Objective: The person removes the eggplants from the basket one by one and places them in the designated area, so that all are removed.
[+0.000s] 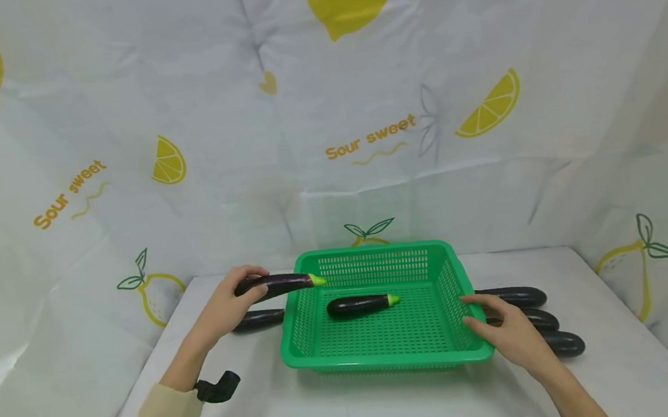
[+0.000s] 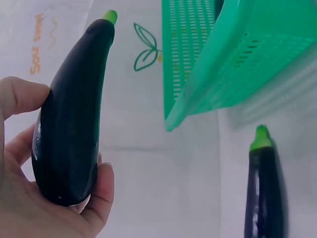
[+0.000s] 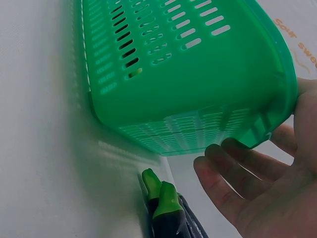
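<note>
My left hand [image 1: 228,308] grips an eggplant [image 1: 277,284] with a bright green stem end, holding it above the left rim of a green plastic basket [image 1: 387,360]. In the left wrist view the thumb and fingers wrap the thick end of this dark eggplant [image 2: 72,109]. Inside the basket lies another eggplant [image 1: 356,306], stem to the right. My right hand [image 1: 515,335] holds the basket's right rim. The right wrist view shows its fingers [image 3: 242,168] outside, under the rim; the thumb is mostly hidden there.
Left of the basket, one eggplant [image 1: 259,320] lies on the white-covered table [image 1: 258,413]. Three more eggplants [image 1: 520,296] lie to the right, partly hidden by the basket and my right hand. A lemon-printed sheet [image 1: 281,173] hangs behind.
</note>
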A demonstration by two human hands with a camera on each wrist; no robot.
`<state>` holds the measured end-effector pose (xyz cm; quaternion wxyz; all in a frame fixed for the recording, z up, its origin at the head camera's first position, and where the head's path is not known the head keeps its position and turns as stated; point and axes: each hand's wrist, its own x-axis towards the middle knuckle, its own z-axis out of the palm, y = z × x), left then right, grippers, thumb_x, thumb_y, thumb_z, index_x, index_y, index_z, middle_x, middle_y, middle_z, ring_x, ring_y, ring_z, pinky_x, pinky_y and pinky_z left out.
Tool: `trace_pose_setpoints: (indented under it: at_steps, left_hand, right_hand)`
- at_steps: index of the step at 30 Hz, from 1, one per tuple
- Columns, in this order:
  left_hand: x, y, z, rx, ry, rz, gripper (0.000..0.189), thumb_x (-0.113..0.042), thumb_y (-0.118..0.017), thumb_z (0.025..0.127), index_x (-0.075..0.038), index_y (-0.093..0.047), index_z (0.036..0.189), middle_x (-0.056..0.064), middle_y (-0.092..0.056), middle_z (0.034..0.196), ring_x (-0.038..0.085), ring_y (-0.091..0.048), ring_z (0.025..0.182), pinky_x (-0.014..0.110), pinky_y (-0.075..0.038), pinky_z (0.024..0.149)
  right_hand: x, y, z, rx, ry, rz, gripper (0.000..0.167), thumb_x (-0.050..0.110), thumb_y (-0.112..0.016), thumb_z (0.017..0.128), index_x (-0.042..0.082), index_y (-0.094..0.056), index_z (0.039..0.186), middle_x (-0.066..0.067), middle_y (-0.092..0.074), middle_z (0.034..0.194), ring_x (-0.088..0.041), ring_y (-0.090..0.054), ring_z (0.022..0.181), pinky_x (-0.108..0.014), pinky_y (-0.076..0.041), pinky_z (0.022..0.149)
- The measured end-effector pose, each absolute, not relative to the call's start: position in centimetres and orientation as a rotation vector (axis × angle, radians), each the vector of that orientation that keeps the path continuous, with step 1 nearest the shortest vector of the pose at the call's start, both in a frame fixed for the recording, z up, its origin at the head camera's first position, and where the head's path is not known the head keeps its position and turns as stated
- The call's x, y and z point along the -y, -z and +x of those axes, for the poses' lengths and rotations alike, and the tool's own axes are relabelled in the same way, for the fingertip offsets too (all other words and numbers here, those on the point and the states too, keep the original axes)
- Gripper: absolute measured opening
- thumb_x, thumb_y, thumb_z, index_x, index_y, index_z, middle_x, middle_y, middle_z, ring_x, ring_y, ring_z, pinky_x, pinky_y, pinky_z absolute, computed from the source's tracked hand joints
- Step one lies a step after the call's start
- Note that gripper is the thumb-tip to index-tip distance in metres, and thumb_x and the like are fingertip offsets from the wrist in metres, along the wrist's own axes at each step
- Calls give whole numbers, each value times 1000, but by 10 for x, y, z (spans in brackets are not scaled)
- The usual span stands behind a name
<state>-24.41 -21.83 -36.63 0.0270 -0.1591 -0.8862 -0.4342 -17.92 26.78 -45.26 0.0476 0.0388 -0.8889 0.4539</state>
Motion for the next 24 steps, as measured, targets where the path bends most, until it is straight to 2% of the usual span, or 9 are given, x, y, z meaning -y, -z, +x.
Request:
trace_pose_setpoints:
  at_steps: [4, 10, 14, 17, 19, 24]
  left_hand:
    - [232, 369, -239, 2724, 1335, -444, 34, -28, -61, 103, -13, -59, 133, 12, -57, 129, 27, -59, 110, 48, -47, 94]
    - [254, 375, -233, 2715, 1320, -378, 36, -29, -60, 104, -12, -58, 135, 13, -57, 131, 28, -56, 116, 48, -45, 96]
    - [266, 380, -230, 2703, 1325, -331, 37, -28, -60, 104, -10, -58, 136, 12, -57, 132, 25, -53, 117, 40, -45, 95]
    - [273, 385, -229, 2695, 1343, -300, 37, -27, -60, 104, -8, -58, 136, 13, -57, 131, 24, -54, 115, 30, -46, 92]
    - [276, 388, -228, 2692, 1346, -283, 37, -25, -60, 104, -6, -58, 136, 15, -57, 130, 24, -54, 113, 28, -46, 90]
    - [284, 398, -226, 2716, 1328, -199, 38, -27, -59, 105, -5, -57, 136, 17, -56, 131, 27, -53, 114, 39, -45, 93]
  right_hand:
    - [-267, 453, -179, 2712, -1386, 117, 51, 30, -70, 98, 6, -57, 141, -22, -53, 142, -34, -60, 115, -30, -52, 86]
    - [-267, 452, -179, 2713, -1382, 108, 51, 29, -70, 98, 6, -57, 142, -23, -52, 143, -35, -60, 115, -39, -52, 88]
    - [-267, 452, -179, 2714, -1379, 109, 51, 28, -70, 98, 6, -57, 142, -24, -52, 142, -36, -60, 115, -43, -52, 89]
    - [-267, 452, -180, 2718, -1371, 107, 51, 29, -70, 98, 6, -56, 142, -24, -53, 142, -36, -60, 114, -40, -52, 87]
    - [-267, 452, -180, 2721, -1367, 104, 52, 29, -70, 98, 6, -56, 142, -24, -53, 142, -35, -60, 114, -38, -52, 86]
    - [-267, 453, -180, 2721, -1372, 110, 52, 30, -70, 98, 6, -56, 142, -24, -52, 143, -35, -60, 115, -40, -52, 88]
